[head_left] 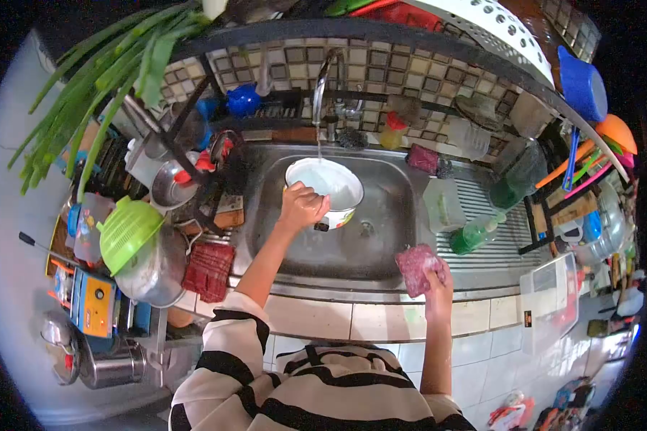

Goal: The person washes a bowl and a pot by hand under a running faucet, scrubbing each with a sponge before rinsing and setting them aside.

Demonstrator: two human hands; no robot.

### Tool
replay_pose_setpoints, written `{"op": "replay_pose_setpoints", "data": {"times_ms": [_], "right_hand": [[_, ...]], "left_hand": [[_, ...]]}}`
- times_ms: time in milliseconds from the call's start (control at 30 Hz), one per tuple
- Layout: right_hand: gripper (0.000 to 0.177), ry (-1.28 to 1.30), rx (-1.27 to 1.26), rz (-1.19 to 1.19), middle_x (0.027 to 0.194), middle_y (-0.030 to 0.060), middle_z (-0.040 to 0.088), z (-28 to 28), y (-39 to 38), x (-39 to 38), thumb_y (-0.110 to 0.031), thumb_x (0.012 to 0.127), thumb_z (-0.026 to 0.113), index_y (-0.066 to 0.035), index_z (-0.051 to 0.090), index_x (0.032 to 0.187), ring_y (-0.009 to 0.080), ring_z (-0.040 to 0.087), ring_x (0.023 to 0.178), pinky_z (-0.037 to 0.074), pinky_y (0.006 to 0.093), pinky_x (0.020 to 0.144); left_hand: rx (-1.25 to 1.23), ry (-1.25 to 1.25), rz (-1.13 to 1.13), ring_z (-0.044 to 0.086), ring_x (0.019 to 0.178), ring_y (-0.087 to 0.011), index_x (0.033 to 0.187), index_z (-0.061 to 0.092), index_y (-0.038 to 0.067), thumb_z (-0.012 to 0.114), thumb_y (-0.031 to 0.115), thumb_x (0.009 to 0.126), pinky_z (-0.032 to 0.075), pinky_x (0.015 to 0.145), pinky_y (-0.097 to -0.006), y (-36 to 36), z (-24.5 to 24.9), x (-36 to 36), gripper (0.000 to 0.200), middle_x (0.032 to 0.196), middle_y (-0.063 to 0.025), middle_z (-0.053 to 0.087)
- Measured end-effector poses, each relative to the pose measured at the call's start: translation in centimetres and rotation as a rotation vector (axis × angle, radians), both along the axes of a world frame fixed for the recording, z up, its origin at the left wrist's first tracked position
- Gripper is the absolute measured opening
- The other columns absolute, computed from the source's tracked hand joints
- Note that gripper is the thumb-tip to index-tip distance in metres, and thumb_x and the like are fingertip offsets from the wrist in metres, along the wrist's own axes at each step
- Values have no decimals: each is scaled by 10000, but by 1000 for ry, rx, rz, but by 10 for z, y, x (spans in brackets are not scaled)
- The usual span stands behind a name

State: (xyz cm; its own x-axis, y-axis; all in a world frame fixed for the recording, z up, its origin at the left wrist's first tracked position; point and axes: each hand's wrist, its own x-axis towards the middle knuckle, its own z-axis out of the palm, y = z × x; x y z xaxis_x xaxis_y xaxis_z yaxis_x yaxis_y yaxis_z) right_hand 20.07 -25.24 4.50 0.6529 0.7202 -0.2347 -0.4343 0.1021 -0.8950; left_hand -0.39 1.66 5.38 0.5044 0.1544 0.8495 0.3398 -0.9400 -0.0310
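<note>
Water runs from the curved faucet [322, 90] into a white pot [346, 188] over the steel sink [287, 251]. My left hand [304, 207] is closed on the pot's near-left rim, and the pot looks slightly tilted. A wet, reddish-pink cloth [414, 267] is in my right hand [437, 281], above the sink's front right edge. Its fingers are closed around the cloth's right side.
On the ribbed drainboard right of the basin lie a green soap bottle [474, 234] and a clear container [443, 205]. A dark red cloth [208, 271] hangs left of the sink beside a large metal pot [153, 269]. A dark rack bar [381, 30] crosses above.
</note>
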Motion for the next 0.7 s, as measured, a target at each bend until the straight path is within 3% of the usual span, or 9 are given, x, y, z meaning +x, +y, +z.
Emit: {"op": "replay_pose_setpoints", "data": {"times_ms": [300, 367, 567, 633, 700], "right_hand": [[330, -10, -28, -80, 1009, 66, 545, -3, -24, 2, -25, 785, 544, 17, 470, 1104, 137, 516, 920, 401, 265, 828], [315, 9, -40, -64, 996, 64, 550, -4, -23, 1, -24, 786, 541, 21, 480, 1092, 135, 520, 910, 400, 262, 828], [308, 28, -1, 32, 970, 60, 555, -9, -7, -6, -20, 786, 540, 36, 480, 1084, 123, 516, 877, 394, 244, 806], [278, 4, -51, -34, 943, 52, 559, -2, 9, -13, -17, 788, 532, 0, 483, 1061, 116, 518, 836, 403, 248, 782], [258, -181, -76, 85, 928, 32, 553, 18, 26, -16, -11, 787, 526, -29, 485, 1041, 112, 512, 821, 420, 256, 743]], "left_hand": [[56, 62, -58, 446, 418, -126, 425, 435, 110, 586, 96, 664, 322, 442, -275, 11, 6, -1, 283, 415, 9, 457], [86, -30, -83, 449, 428, -137, 430, 429, 111, 589, 90, 654, 317, 436, -279, 1, 6, -3, 276, 420, 9, 452], [-64, -34, -64, 462, 467, -134, 455, 453, 118, 590, 83, 612, 318, 429, -287, -62, -13, -24, 211, 456, 7, 460], [-79, -47, -76, 456, 465, -131, 457, 452, 121, 586, 86, 605, 314, 424, -288, -88, -18, -28, 203, 459, 10, 457], [-133, -39, -83, 440, 457, -129, 458, 443, 129, 582, 91, 597, 302, 413, -287, -112, -22, -32, 200, 461, 18, 450]]}}
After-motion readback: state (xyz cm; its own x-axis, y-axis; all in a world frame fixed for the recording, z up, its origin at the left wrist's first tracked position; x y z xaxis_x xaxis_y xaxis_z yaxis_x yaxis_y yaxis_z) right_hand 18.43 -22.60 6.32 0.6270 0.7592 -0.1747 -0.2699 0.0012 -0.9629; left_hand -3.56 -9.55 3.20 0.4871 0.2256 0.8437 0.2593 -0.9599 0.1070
